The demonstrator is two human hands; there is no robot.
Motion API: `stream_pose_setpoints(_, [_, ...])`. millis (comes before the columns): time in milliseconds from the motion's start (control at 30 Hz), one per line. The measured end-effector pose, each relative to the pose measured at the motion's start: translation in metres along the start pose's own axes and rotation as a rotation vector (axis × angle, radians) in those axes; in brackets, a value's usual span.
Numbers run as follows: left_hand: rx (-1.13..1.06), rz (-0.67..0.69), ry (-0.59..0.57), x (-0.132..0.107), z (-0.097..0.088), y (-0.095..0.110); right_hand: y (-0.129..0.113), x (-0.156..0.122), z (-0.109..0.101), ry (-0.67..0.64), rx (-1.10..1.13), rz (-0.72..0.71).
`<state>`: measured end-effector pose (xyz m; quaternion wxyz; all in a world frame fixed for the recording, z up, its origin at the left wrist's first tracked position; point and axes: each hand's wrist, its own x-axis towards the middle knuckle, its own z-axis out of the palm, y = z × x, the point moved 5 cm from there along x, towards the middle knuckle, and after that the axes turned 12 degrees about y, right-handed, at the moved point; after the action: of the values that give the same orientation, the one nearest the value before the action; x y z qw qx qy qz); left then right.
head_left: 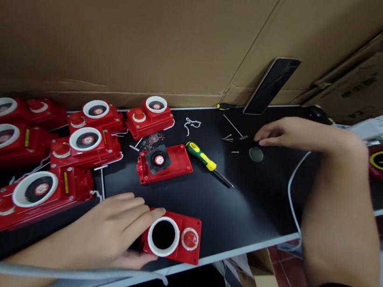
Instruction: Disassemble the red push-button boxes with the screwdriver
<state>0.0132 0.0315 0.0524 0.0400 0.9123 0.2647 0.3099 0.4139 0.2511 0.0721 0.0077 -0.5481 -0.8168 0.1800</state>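
Left hand (118, 230) with a grip on a red housing (181, 223), right hand (277, 132) half-curled beside a round disc (256, 155), hold unclear.

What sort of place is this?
Probably a small assembly or repair bench: several similar red units, a separate red housing piece and a green-and-yellow screwdriver lie on it.
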Motion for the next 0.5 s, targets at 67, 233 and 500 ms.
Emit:
stream_pose_setpoints(67, [-0.014,-0.002,0.0,0.0,0.001,-0.002,-0.007,-0.001,-0.006,0.072,-0.022,-0.035])
stream_pose_setpoints(233, [-0.025,-0.015,0.011,-0.001,0.0,-0.004,-0.045,0.009,0.003,0.167,-0.034,-0.181])
stream_pose_setpoints(500, [-0.015,-0.016,0.003,0.002,-0.002,-0.004,-0.061,0.032,0.027,0.259,-0.073,-0.391])
